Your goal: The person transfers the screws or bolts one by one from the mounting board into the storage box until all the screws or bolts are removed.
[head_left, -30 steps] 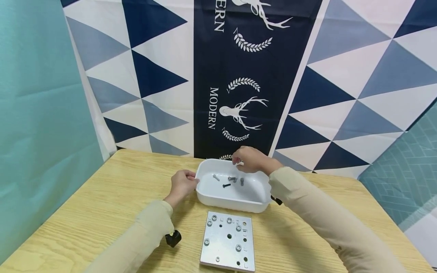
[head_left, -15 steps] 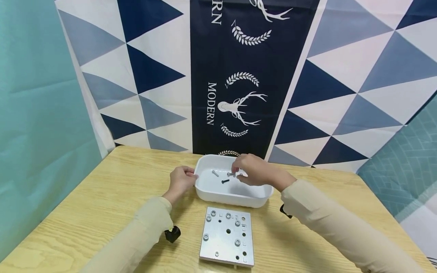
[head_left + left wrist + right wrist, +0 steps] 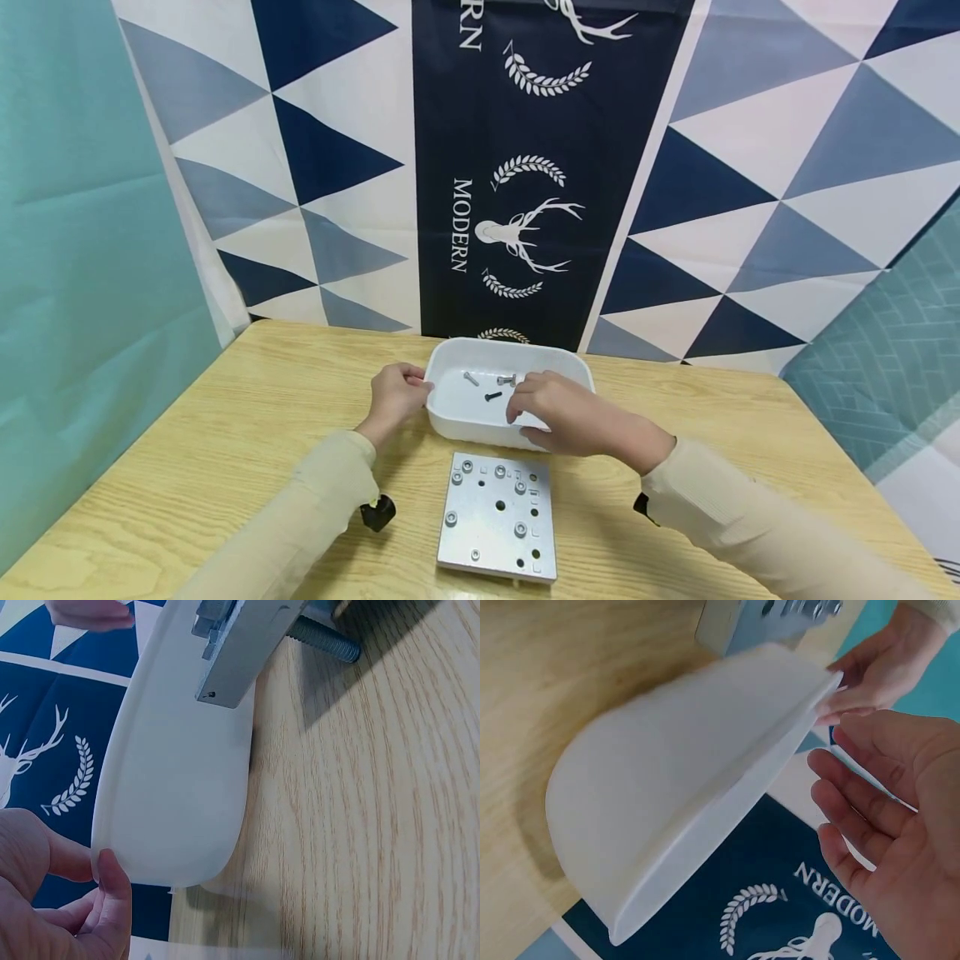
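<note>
My left hand [image 3: 395, 397] pinches the left end rim of a white plastic bin [image 3: 442, 425]; in the left wrist view, thumb and finger [image 3: 112, 874] meet on that rim. Inside the bin lie a silver bolt [image 3: 471, 378], a black bolt [image 3: 492, 396] and more silver hardware [image 3: 506, 380]. Above the bin's near side hovers my right hand [image 3: 570, 414], its thumb and fingers loosely bent and apart. The right wrist view shows nothing held by those fingers [image 3: 847, 799]. This hand hides the bin's right part in the head view.
A silver metal plate [image 3: 491, 533] with holes and several socket-head bolts lies on the wooden table [image 3: 300, 375] just in front of the bin. A threaded bolt shank [image 3: 322, 637] sticks out beneath the plate. Patterned cloth [image 3: 517, 167] hangs behind the table.
My right hand has come from the bin's far rim towards me, across the bin to its near side. My left hand keeps its pinch on the rim. The head view has tilted slightly.
</note>
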A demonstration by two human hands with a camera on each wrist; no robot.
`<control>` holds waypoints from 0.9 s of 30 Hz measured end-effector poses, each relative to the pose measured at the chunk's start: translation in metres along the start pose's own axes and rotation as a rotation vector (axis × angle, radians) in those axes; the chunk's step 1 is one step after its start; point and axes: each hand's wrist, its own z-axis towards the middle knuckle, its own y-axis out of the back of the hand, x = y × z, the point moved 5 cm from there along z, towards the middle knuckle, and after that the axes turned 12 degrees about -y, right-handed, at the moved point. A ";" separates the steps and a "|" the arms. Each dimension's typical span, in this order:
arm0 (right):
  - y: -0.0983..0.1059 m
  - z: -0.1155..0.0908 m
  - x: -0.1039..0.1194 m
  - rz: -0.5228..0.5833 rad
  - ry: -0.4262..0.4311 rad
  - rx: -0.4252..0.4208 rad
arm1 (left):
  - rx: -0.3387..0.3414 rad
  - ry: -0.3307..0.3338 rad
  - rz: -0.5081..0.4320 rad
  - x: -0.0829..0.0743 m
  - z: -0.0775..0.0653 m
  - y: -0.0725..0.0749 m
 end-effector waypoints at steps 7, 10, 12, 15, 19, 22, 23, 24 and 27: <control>-0.007 -0.008 0.014 0.009 0.004 0.020 | -0.005 -0.002 0.007 0.002 0.000 0.000; -0.011 -0.010 0.019 0.009 0.031 0.013 | -0.002 0.000 0.001 0.002 0.000 0.000; -0.015 -0.010 0.021 0.012 0.051 0.010 | -0.003 -0.003 0.000 0.001 0.000 0.000; -0.019 -0.010 0.024 0.008 0.075 0.008 | -0.005 -0.012 0.004 0.000 0.000 0.000; -0.023 -0.009 0.028 -0.008 0.098 0.021 | -0.007 -0.014 0.008 -0.001 0.001 0.001; -0.026 -0.008 0.030 -0.012 0.106 0.042 | -0.003 -0.007 0.010 -0.001 0.000 0.001; -0.027 -0.007 0.031 -0.012 0.107 0.048 | -0.002 -0.005 0.011 -0.001 0.000 0.001; -0.028 -0.007 0.031 -0.011 0.107 0.054 | 0.000 -0.003 0.013 -0.001 0.000 0.000; -0.030 -0.008 0.032 -0.003 0.101 0.071 | 0.002 0.000 0.015 -0.001 -0.001 0.000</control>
